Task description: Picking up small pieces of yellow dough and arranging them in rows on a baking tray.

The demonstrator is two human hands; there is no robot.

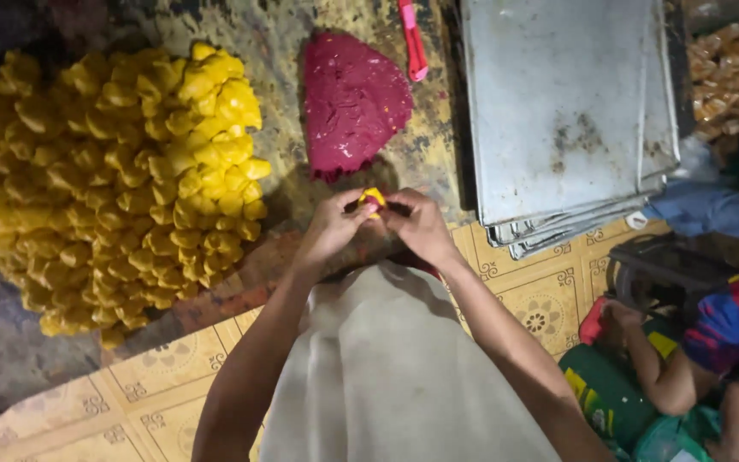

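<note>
Both my hands meet at the table's front edge around one small yellow dough piece point(373, 198). My left hand point(332, 228) pinches it from the left and my right hand point(422, 224) from the right, fingertips closed on it. Just beyond my hands lies a flattened slab of dark red paste point(354, 101) on the stained worktop point(284, 34). To the left spreads a large heap of several shaped yellow dough pieces point(121, 171).
A stack of grey metal trays point(568, 111) sits at the right of the worktop. A pink scraper point(412, 38) lies beside the red paste. Patterned floor tiles point(147, 385) show below. Another person point(712, 342) sits low at the right, near a green container point(609, 393).
</note>
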